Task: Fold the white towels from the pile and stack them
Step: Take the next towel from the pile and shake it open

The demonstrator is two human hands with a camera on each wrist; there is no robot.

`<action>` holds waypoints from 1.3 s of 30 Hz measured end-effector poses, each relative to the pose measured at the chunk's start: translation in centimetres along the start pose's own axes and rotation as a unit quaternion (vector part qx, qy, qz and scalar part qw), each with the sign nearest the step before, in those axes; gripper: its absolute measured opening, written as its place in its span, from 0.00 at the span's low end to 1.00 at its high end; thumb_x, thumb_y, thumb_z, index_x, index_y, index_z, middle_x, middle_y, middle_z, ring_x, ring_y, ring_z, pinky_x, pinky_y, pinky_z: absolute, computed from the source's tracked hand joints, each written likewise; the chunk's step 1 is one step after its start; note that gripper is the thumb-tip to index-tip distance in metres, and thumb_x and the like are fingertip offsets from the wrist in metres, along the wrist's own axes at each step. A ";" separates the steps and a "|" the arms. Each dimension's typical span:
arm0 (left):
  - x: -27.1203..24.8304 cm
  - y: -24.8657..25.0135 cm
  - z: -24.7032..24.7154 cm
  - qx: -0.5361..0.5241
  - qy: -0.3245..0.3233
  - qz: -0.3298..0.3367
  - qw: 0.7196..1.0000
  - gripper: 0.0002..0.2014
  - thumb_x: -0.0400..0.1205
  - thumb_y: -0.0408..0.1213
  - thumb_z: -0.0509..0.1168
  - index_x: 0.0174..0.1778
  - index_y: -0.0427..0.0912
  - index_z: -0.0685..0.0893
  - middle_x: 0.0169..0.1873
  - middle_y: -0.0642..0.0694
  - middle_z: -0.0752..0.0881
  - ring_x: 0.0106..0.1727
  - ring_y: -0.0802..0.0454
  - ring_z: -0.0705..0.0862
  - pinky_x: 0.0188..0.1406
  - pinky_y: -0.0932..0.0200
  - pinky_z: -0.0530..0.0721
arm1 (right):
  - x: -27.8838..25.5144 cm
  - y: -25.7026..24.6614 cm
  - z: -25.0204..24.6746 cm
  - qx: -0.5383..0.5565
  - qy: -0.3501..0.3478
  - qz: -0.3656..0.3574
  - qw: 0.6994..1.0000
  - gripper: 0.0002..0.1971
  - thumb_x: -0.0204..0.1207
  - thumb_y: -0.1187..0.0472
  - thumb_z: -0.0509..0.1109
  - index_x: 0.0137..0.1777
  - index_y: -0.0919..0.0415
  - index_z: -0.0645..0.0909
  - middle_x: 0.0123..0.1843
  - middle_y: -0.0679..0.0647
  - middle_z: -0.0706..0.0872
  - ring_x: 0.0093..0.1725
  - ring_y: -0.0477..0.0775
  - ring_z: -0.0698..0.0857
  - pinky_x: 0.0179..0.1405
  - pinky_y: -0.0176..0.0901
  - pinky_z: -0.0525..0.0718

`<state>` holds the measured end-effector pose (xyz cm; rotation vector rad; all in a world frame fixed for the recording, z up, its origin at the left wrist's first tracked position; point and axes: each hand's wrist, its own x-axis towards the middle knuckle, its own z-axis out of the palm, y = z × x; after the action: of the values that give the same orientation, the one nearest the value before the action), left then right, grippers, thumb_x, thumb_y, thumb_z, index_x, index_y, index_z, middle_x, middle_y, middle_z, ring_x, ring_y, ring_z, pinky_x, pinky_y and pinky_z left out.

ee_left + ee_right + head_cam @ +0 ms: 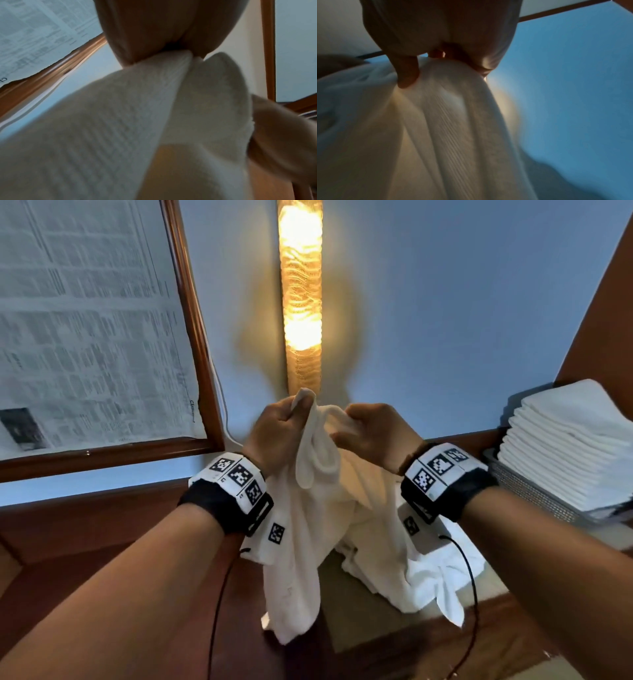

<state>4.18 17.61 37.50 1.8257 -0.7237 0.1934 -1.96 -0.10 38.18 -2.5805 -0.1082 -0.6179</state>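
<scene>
Here, white towel [301, 542] below both fists; left hand [274, 433], right hand [373, 433] each clenched on its top edge

Towel [308, 508]: white cloth, matt, ribbed weave visible in both wrist views; folded towel stack [565, 453]: same matt white cloth; basket [534, 491] under it: grey, woven-textured; window frame [191, 313]: reddish wood, glossy varnish; newspaper [85, 320]: matt printed paper; wall lamp [301, 296]: rippled, translucent surface; wall [445, 320]: smooth, matt paint
</scene>
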 end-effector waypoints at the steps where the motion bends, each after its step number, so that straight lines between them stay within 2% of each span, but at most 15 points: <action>1: 0.0 0.5 0.1 0.008 0.002 0.006 1.000 0.21 0.89 0.57 0.56 0.40 0.50 0.85 0.35 0.52 0.86 0.39 0.60 0.84 0.44 0.58 0.83 | -0.5 0.7 0.5 -0.002 -0.019 0.000 1.000 0.17 0.75 0.50 0.74 0.29 0.48 0.71 0.28 0.44 0.76 0.31 0.44 0.75 0.32 0.40 0.71; 4: -0.3 1.5 0.8 -0.001 0.028 0.005 1.000 0.21 0.90 0.54 0.55 0.34 0.51 0.81 0.30 0.54 0.82 0.32 0.64 0.79 0.39 0.61 0.78 | -2.1 4.4 2.8 0.034 -0.035 0.014 0.999 0.19 0.78 0.56 0.74 0.27 0.48 0.74 0.25 0.42 0.75 0.28 0.40 0.74 0.30 0.38 0.70; 7: -1.1 0.9 0.1 -0.014 0.059 -0.005 0.998 0.24 0.89 0.57 0.54 0.28 0.54 0.76 0.28 0.53 0.80 0.34 0.54 0.78 0.41 0.52 0.74 | -4.6 9.9 4.8 0.038 -0.063 0.106 0.992 0.11 0.80 0.59 0.72 0.34 0.54 0.85 0.28 0.44 0.79 0.33 0.50 0.77 0.38 0.42 0.71; 10: -2.8 -0.2 -0.1 -0.001 0.060 -0.023 0.998 0.25 0.90 0.55 0.54 0.27 0.52 0.73 0.23 0.56 0.76 0.29 0.55 0.74 0.36 0.53 0.69 | -5.9 13.0 5.2 0.068 -0.058 0.175 0.981 0.13 0.77 0.64 0.69 0.34 0.48 0.83 0.34 0.47 0.86 0.42 0.56 0.84 0.44 0.47 0.80; 13: -4.4 -0.5 1.2 -0.009 0.062 -0.045 0.997 0.24 0.90 0.52 0.56 0.29 0.47 0.69 0.21 0.59 0.74 0.26 0.60 0.71 0.35 0.55 0.67 | -4.2 10.1 3.8 0.150 0.004 0.125 0.981 0.16 0.62 0.65 0.61 0.44 0.49 0.86 0.45 0.51 0.90 0.51 0.56 0.87 0.55 0.46 0.83; 16: -5.1 -0.5 2.4 -0.026 0.066 -0.044 0.997 0.25 0.91 0.49 0.56 0.28 0.40 0.71 0.21 0.59 0.76 0.26 0.62 0.72 0.35 0.58 0.69 | -2.5 5.0 2.1 0.190 -0.007 -0.013 0.982 0.18 0.66 0.72 0.60 0.49 0.60 0.87 0.46 0.53 0.88 0.48 0.47 0.84 0.53 0.37 0.80; 18: -5.3 0.2 3.0 -0.055 0.050 -0.049 0.996 0.28 0.90 0.53 0.56 0.37 0.31 0.80 0.30 0.55 0.84 0.33 0.60 0.80 0.39 0.60 0.76 | -1.8 2.3 1.2 0.179 0.010 -0.082 0.980 0.13 0.69 0.75 0.63 0.45 0.63 0.87 0.41 0.52 0.88 0.41 0.44 0.82 0.45 0.37 0.80; 20: -5.5 0.8 3.3 -0.075 0.030 -0.049 0.995 0.27 0.88 0.57 0.57 0.40 0.36 0.86 0.35 0.50 0.88 0.38 0.58 0.85 0.42 0.59 0.81 | -1.4 0.8 0.3 0.157 0.036 -0.095 0.982 0.09 0.71 0.73 0.66 0.38 0.60 0.85 0.35 0.49 0.85 0.34 0.45 0.80 0.38 0.41 0.78; 23: -5.9 2.0 2.2 -0.064 0.047 -0.047 0.996 0.23 0.90 0.52 0.55 0.30 0.49 0.78 0.24 0.58 0.82 0.28 0.65 0.79 0.33 0.64 0.76 | -1.7 -0.6 -0.6 0.106 0.021 -0.096 0.990 0.10 0.73 0.66 0.71 0.32 0.55 0.80 0.29 0.47 0.81 0.30 0.46 0.76 0.35 0.42 0.74; 25: -6.4 2.8 0.5 -0.059 0.062 -0.045 0.995 0.23 0.91 0.51 0.54 0.29 0.49 0.74 0.21 0.59 0.80 0.25 0.65 0.78 0.31 0.65 0.75 | -3.1 -1.7 -0.4 0.115 0.001 -0.104 0.988 0.06 0.75 0.61 0.75 0.39 0.61 0.83 0.33 0.49 0.83 0.33 0.44 0.77 0.35 0.36 0.74; 28: -7.5 3.4 -2.2 -0.029 0.062 -0.027 0.997 0.24 0.90 0.55 0.53 0.32 0.46 0.76 0.28 0.52 0.83 0.32 0.58 0.81 0.39 0.60 0.78 | -5.7 -3.3 0.8 0.131 -0.015 -0.124 0.983 0.11 0.75 0.56 0.78 0.53 0.58 0.84 0.42 0.40 0.83 0.38 0.38 0.78 0.39 0.20 0.70; 31: -9.4 3.8 -4.4 -0.004 0.064 -0.006 0.998 0.27 0.90 0.58 0.52 0.34 0.41 0.77 0.33 0.43 0.82 0.36 0.51 0.81 0.42 0.52 0.78 | -7.3 -4.5 3.0 0.101 -0.028 -0.123 0.987 0.07 0.77 0.57 0.76 0.44 0.52 0.79 0.35 0.42 0.81 0.32 0.41 0.77 0.38 0.33 0.74; 33: -11.2 3.9 -6.3 -0.011 0.080 -0.012 0.997 0.30 0.90 0.59 0.53 0.36 0.35 0.79 0.34 0.41 0.83 0.37 0.49 0.82 0.43 0.49 0.80 | -7.9 -4.9 4.6 0.066 -0.057 -0.081 0.993 0.06 0.78 0.57 0.75 0.42 0.57 0.83 0.36 0.51 0.85 0.36 0.51 0.82 0.40 0.45 0.78; 35: -13.2 3.8 -9.0 -0.063 0.101 -0.028 0.993 0.26 0.88 0.57 0.57 0.32 0.44 0.85 0.33 0.44 0.87 0.39 0.46 0.86 0.48 0.44 0.84 | -8.9 -4.8 6.3 0.026 -0.092 -0.026 0.995 0.08 0.79 0.57 0.74 0.43 0.61 0.86 0.37 0.54 0.86 0.40 0.54 0.83 0.42 0.46 0.77; 39: -17.8 3.8 -14.4 -0.089 0.146 -0.058 0.984 0.24 0.91 0.46 0.58 0.28 0.50 0.83 0.26 0.54 0.86 0.32 0.57 0.85 0.38 0.60 0.83 | -11.9 -4.6 9.5 0.026 -0.163 0.085 0.983 0.12 0.81 0.60 0.70 0.35 0.48 0.81 0.40 0.53 0.86 0.44 0.56 0.85 0.42 0.43 0.77</action>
<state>-9.12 36.58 37.71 1.6189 -0.4134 0.3027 -9.62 8.89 27.44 -2.5836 -0.0112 -0.1264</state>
